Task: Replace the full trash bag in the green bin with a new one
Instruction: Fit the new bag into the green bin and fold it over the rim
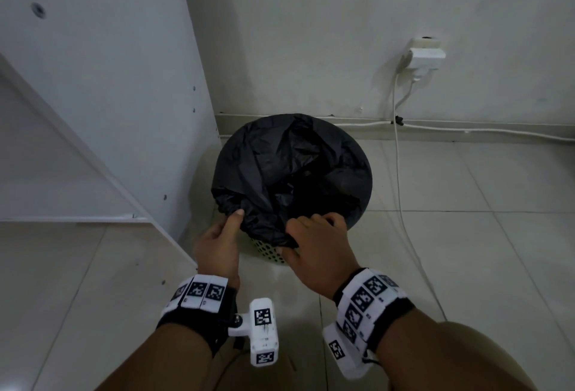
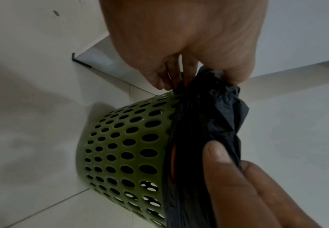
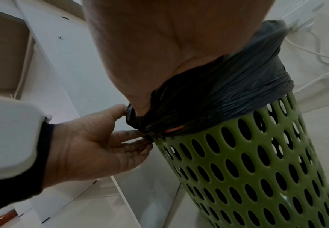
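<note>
Two bare hands work the near edge of a black trash bag (image 1: 289,169) folded down over the rim of a perforated green bin (image 1: 267,250), which stands on the tiled floor (image 1: 435,235) in the corner where a white cabinet panel (image 1: 124,79) meets the wall. The left hand (image 1: 217,247) pinches the bag's gathered hem between thumb and fingers (image 3: 138,134), its fingers narrow and curled onto the plastic. The right hand (image 1: 314,244), just beside it, curls over the rim with the thumb (image 2: 218,152) pressed against the bag film, gripping the fold at the rim. A sliver of orange shows at the hem, possibly a drawstring.

The bag lines the bin and stretches over the whole rim, its centre sagging inward in creases; what it holds cannot be seen. Judged from this, the job stands at its opening step: freeing the old bag's hem from the rim, with the near edge only just taken in hand.

The next move likely calls for peeling the folded hem up and off the rim all the way round, then gathering the mouth shut and lifting the bag clear. The light bin may rise with the bag unless steadied, and thin film can tear.

Beyond the bin, white cables (image 1: 398,172) trail from a wall socket (image 1: 426,54) along the skirting. No replacement bag is visible.
</note>
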{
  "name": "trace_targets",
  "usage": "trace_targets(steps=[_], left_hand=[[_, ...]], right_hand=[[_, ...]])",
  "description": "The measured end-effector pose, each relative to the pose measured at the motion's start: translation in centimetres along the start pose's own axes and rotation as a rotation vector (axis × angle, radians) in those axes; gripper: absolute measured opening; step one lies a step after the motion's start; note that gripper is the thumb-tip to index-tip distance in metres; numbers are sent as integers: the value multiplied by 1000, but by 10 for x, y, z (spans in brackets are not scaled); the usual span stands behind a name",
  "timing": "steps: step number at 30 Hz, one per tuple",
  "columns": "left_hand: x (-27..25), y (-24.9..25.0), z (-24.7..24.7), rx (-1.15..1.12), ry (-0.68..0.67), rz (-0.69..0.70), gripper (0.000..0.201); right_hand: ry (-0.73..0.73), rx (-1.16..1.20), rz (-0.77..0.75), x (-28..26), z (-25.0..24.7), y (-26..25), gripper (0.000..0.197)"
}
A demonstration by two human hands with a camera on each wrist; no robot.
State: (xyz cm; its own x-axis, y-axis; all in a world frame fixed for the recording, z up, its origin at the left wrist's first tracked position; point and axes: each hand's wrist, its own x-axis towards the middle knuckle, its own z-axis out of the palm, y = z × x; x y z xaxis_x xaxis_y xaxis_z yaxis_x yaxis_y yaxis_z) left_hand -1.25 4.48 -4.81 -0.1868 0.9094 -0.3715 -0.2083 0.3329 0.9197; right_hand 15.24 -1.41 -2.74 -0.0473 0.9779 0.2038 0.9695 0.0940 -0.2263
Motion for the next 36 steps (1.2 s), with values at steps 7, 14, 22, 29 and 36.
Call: trace_targets(steps=[7,14,22,29,36], left_hand=[[3,-6,4,59,34,27,38],[9,-17,12,66,-5,0,34],[3,-14,15,56,-4,-15,25],[9,-16,13,156,-93,-7,22],[22,-20,18,3,-30,-80,61]], right_hand=[[-7,44,-66,-2,-4,5,31],[31,-69,34,-13,-13,41,41],[68,-1,-5,-8,-7,48,44],[46,5,-23,-5,-11,48,44],[43,3,-3,-5,-10,45,42]])
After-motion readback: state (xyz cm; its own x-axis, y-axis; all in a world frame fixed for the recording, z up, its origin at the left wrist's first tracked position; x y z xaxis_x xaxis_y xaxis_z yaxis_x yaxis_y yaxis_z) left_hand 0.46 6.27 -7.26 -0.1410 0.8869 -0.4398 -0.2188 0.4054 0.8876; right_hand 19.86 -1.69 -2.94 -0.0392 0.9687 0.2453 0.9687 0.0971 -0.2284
